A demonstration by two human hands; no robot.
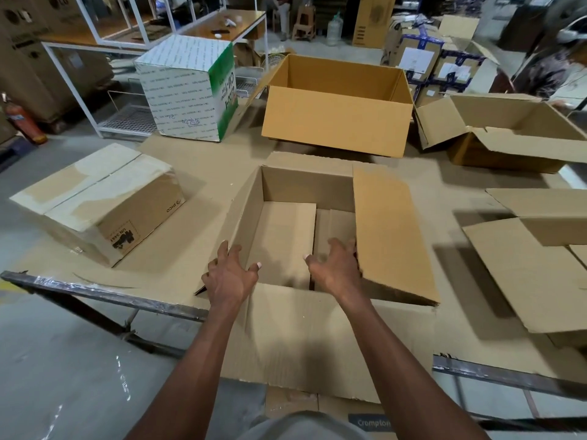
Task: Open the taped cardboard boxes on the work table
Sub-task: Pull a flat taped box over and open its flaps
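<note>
With both hands, left hand [229, 274] and right hand [335, 268], spread on its side flaps, the open box [308, 188] overhanging the surface's near edge may tip off.

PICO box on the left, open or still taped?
Shut. The PICO box has its top flaps flat and closed with tape over the seam; neither hand touches it.
</note>
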